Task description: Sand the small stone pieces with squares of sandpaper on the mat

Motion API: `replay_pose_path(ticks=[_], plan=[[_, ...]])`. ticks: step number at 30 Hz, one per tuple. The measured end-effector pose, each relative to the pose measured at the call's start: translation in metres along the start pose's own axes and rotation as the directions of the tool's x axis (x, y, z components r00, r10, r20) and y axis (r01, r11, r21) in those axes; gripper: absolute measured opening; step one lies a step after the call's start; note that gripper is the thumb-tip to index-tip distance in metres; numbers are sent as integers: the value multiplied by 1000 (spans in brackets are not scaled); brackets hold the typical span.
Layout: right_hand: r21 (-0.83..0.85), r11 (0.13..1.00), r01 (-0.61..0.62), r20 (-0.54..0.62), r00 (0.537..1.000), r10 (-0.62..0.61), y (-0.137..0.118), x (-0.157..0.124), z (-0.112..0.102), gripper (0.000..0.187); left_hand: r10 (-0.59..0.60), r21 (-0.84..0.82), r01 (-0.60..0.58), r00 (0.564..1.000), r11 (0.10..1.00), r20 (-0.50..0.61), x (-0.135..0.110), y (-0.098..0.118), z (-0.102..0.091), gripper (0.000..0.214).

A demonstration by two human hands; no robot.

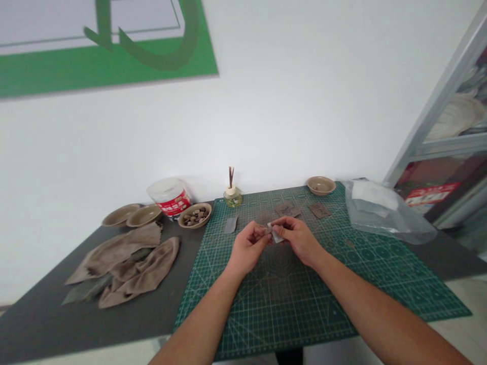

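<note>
My left hand (248,247) and my right hand (299,237) meet over the middle of the green cutting mat (342,284). Both pinch a small pale grey piece (274,234) between thumb and fingertips, held just above the mat. What the piece is made of I cannot make out. A grey rectangular piece (230,224) lies flat on the mat to the left of my hands. Some brown flat pieces (288,208) and another one (319,210) lie on the mat just beyond my hands.
Brown cloths (125,263) are crumpled on the dark table at left. Behind them stand two shallow bowls (133,215), a bowl of pebbles (195,215) and a white tub (170,197). A reed diffuser (232,194), another bowl (321,185) and a plastic bag (384,213) sit farther back and right.
</note>
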State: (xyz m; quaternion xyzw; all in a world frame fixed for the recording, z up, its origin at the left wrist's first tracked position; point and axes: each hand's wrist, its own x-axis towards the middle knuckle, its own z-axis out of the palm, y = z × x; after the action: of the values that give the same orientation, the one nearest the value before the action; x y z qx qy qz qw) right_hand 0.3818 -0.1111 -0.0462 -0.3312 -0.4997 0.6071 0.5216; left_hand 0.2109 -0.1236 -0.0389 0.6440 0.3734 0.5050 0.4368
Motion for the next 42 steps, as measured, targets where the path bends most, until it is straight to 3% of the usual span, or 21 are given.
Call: replay_pose_path(ticks=[4,6,8,13,18,23,29,35,42], plan=[[52,998,26,-74,997,-22,-2,1,-1,42,-15,-18,15,1000,1000,-23,2,-2,-3,12],[60,998,32,-110,994,-25,-1,2,-2,48,-27,-5,26,999,1000,-37,3,-3,-5,21],[18,1000,24,-89,996,-23,2,3,-2,47,-46,33,48,998,998,-48,4,-3,-7,28],[-122,992,25,31,999,-21,8,4,-4,40,-91,65,89,996,994,27,5,0,-10,16],[-190,981,43,20,999,-40,10,5,-8,36,-118,46,115,989,992,89,4,0,-7,20],[-283,959,23,12,1000,-20,8,2,-8,34,-139,85,134,989,987,53,4,-6,-7,21],[-347,937,31,112,994,8,4,0,-6,36,-148,135,140,988,981,46,4,-9,-6,13],[-534,842,83,52,997,-66,5,1,-9,33,-148,173,133,986,976,75,3,-11,-6,13],[-340,940,30,38,999,-19,8,1,-5,34,-147,239,126,986,963,72,1,-15,-8,13]])
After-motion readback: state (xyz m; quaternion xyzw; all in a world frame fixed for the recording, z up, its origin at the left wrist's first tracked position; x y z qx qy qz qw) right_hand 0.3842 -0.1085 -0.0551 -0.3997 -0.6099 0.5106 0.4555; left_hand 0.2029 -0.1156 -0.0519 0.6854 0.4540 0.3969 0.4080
